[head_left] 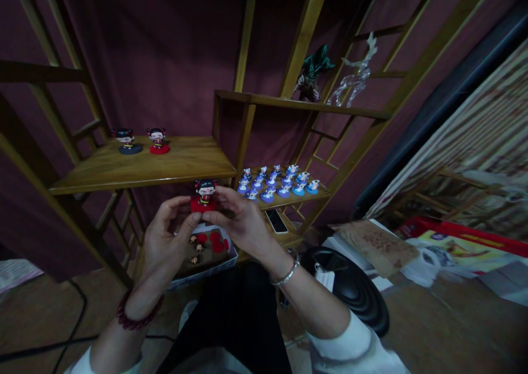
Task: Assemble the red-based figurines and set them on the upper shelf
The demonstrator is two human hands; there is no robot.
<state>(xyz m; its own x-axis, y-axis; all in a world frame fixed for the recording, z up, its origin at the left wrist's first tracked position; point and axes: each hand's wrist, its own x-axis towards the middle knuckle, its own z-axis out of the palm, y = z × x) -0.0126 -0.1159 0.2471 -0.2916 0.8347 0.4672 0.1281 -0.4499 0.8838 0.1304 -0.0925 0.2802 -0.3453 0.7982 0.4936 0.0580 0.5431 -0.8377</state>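
Observation:
Between my two hands is a small figurine (205, 192) with black hair, red hair ties and a round red base. My left hand (171, 234) pinches the base from the left, thumb in front. From the right, my right hand (241, 217) grips the same base with thumb and fingers. Below them a white box (225, 261) holds red round pieces (215, 242) and several small dark-haired figure parts (199, 247). Two similar figurines stand on the wooden shelf (181, 159) ahead: one on a dark base (126, 140), one on a red base (157, 140).
On a lower shelf to the right, several purple and blue figurines (271, 190) stand in rows above a phone (276, 221). A clear deer figure (355, 77) and a dark green-topped statue (312, 74) occupy the upper shelf. A black stool (358, 291) is at my right.

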